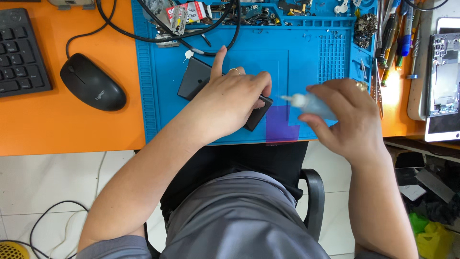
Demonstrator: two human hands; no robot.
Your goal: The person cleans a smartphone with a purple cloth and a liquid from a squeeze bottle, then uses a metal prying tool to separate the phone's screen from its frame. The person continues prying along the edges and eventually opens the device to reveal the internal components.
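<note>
A dark phone [194,79] lies flat and askew on the blue work mat [306,52], near the mat's front edge and left of its middle. The left hand [230,98] presses down on it, covering its middle; the index finger stretches out toward the back of the mat while the thumb and other fingers [261,81] curl over the phone's right end, clamped on it. A ring sits on one finger of that hand.

Just to the right, the right hand [350,115] grips a small clear squeeze bottle [314,104], its fingers closed around the body. The bottle's white nozzle points left toward the phone's right end, close to it but apart. A purple patch [281,127] shows on the mat beneath the nozzle.

Along the mat's back edge lie black cables [191,36], a red and white packet [184,12] and small parts in the tray compartments. To the right of the mat stand screwdrivers and tweezers [395,38], and beyond them an opened phone frame [445,72]. On the orange table [72,129] to the left rest a black mouse [93,84] and a black keyboard [21,55]. The person sits in a black chair [314,201].
</note>
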